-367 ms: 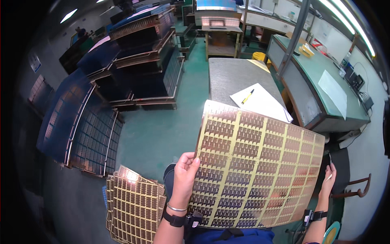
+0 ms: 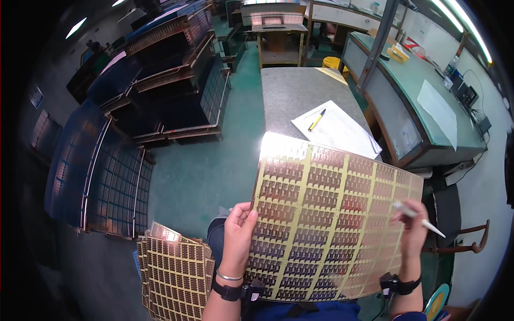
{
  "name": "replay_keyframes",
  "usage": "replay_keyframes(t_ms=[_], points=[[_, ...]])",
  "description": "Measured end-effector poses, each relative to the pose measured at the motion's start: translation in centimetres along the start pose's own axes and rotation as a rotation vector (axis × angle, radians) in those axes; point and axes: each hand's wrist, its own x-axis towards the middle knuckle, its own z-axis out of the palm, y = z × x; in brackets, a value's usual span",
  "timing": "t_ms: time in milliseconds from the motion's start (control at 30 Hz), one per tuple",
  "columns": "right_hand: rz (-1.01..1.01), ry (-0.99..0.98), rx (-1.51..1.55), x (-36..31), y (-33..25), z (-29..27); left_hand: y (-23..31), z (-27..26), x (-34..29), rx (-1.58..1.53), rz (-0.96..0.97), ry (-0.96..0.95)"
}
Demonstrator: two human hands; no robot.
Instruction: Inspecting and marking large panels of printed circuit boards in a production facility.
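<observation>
A large copper-coloured circuit board panel (image 2: pixel 300 224), patterned with yellow-green strips between rows of small repeated units, lies tilted in front of me. My left hand (image 2: pixel 237 238) pinches its left edge, thumb on the upper face. Over the right part of the panel is my right hand (image 2: pixel 411 224), its fingers closed round a slim white pen-like tool (image 2: pixel 431 227). One end of the tool points toward the panel; whether it touches the surface I cannot tell. At my lower left rests a stack of similar panels (image 2: pixel 174 278).
Ahead stands a grey-topped table (image 2: pixel 294 91) with a written sheet (image 2: pixel 342 131) and a yellow pen (image 2: pixel 317 120). Racks of dark panels (image 2: pixel 176 96) rise at the left. A green-topped bench (image 2: pixel 412 91) runs along the right, near a chair (image 2: pixel 466 241).
My right hand has moved left from beyond the panel's right edge to over its face, bringing the white pen-like tool into clear view. My left hand keeps its hold.
</observation>
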Motion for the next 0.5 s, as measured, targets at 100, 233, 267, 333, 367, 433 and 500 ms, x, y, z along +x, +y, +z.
replay_keyframes(t_ms=[100, 233, 267, 333, 367, 433, 500], points=[[-0.028, -0.201, -0.120, 0.1, -0.6, 1.9, -0.7, -0.6, 0.1, 0.000, -0.009, -0.022], [-0.019, 0.444, -0.250, 0.1, 1.6, -3.8, -3.3, -2.6, -0.2, -0.140, 0.031, 0.061], [-0.044, 0.552, -0.295, -0.2, 2.8, -5.8, -3.3, -3.2, -0.7, -0.152, 0.028, 0.045], [-0.076, 0.602, -0.517, -2.7, 7.3, -11.6, -3.4, -3.7, -1.1, -0.212, 0.016, 0.083], [-0.016, 0.594, -0.646, -4.4, 8.5, -13.1, -3.1, -3.5, -1.2, -0.259, 0.021, 0.100], [0.116, 0.540, -0.750, -7.6, 9.4, -14.2, -3.9, -5.2, -1.3, -0.320, 0.030, 0.104], [0.310, 0.680, -0.477, -10.0, 10.1, -14.7, -4.3, -5.6, -1.1, -0.375, 0.052, 0.091]])
